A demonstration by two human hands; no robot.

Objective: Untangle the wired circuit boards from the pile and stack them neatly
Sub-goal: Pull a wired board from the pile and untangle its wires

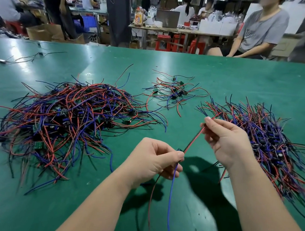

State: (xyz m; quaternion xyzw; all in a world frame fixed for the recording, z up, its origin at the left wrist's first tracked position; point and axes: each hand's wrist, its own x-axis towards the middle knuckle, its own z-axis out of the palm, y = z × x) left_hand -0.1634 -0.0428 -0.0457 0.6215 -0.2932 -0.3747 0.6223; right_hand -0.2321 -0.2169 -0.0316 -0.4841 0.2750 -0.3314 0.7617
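Okay, left hand point(155, 158): fingers curled in, thumb and forefinger pinching a small circuit board point(179, 150); only a sliver of it peeks out of the grip, so no detail on it
Dangling bits: a blue wire point(170, 201) and a thin red wire point(150, 199) hang from under the left fingers toward the camera; ends run out of view or blur out
Right hand point(225, 141): up and to the right of the left fingers; thumb and forefinger pinched narrow on a red-and-black pair point(195, 138), other fingers loosely curled behind
Red-and-black pair: pulled straight between the two pinches; its red tip pokes out just past the right fingertips
Table point(244, 77): green and shiny; both hands held above it, shadows right under them
Tangled pile point(69, 118): well left of the left fingers; big messy knot of red, blue and black wires with little green boards scattered through it
Sorted heap point(268, 141): just behind and right of the right fingers; wires lying roughly the same way, fanned out; can't tell if the hand touches it
Small cluster point(174, 93): beyond the fingers, between the two big heaps; a few boards with loose wires
Stray wires point(23, 59): far off to the left of the fingers, near the table's back edge
Past the table: person in a grey T-shirt point(262, 31) sitting beyond the right fingers; red stools point(162, 41) and more workbenches behind, blurry
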